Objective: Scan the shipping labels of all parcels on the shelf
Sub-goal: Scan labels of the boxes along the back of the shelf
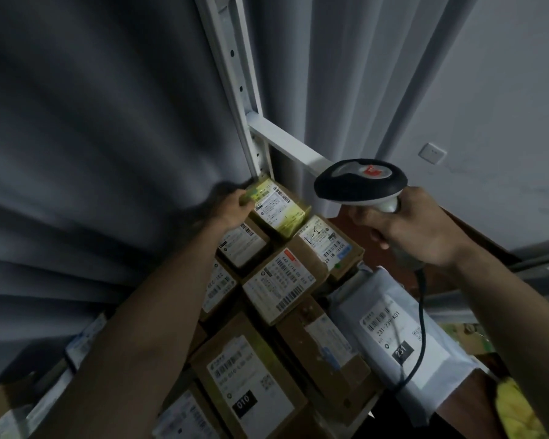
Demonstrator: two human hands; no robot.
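Note:
Several labelled parcels lie packed together on the shelf below me. At the far corner sits a yellow-green parcel (281,213) with a white shipping label, and my left hand (235,210) grips its left edge. My right hand (409,229) holds a corded barcode scanner (360,183) by its handle. The scanner's black and grey head hovers to the right of that parcel, above the row of parcels. Nearer to me lie brown cardboard boxes (279,286) with barcode labels, another box marked 010 (251,381), and a white poly mailer marked 231 (390,327).
A white metal shelf upright (235,74) with a cross brace (286,144) rises behind the parcels. Grey curtains (92,137) hang on the left and behind. A wall socket (431,153) sits on the right wall. The scanner cable (420,312) drapes over the mailer.

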